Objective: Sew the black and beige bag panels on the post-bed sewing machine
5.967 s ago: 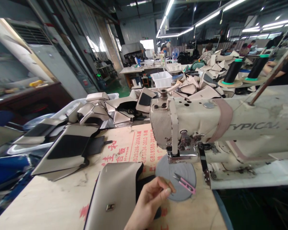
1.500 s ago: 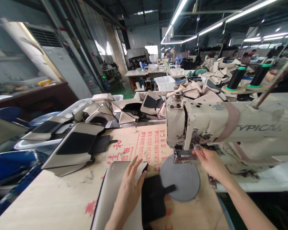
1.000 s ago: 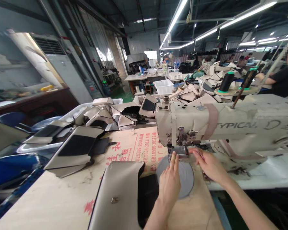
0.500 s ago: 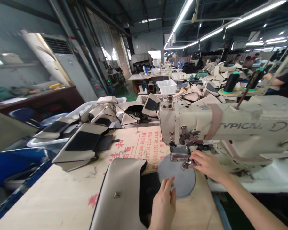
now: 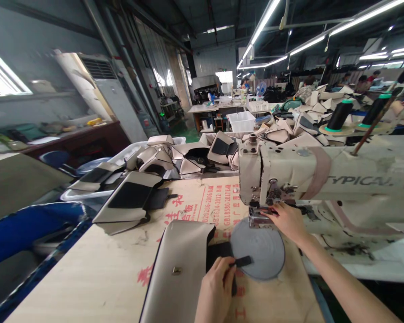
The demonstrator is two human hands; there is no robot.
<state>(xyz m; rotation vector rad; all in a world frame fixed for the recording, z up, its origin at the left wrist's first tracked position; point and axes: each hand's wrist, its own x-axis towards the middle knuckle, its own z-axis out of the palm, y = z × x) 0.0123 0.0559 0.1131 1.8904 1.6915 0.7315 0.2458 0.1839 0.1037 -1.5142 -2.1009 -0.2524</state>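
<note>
I read TYPICAL on sewing machine (image 5: 346, 157) at right, red GB18580-2017, red GB8624-2012, both on near wooden tabletop (image 5: 101, 264)

Bare left hand (image 5: 216, 283), bare right hand (image 5: 288, 221); bare forearm (image 5: 344, 272)

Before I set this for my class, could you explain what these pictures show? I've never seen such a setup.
There is no robot here: someone works bare-handed, and one camera worn on their head looks forward and down. On the plywood tabletop with red printing lie a beige, leather-like piece with a small metal fitting, a flat, round grey disc and, farther left, another beige-and-black piece. The left hand pinches a narrow black strap. The right hand is at the shiny metal parts beneath the head of a cream-coloured sewing machine marked TYPICAL; whether it grips anything is unclear. Behind, more beige pieces lie heaped.
</note>
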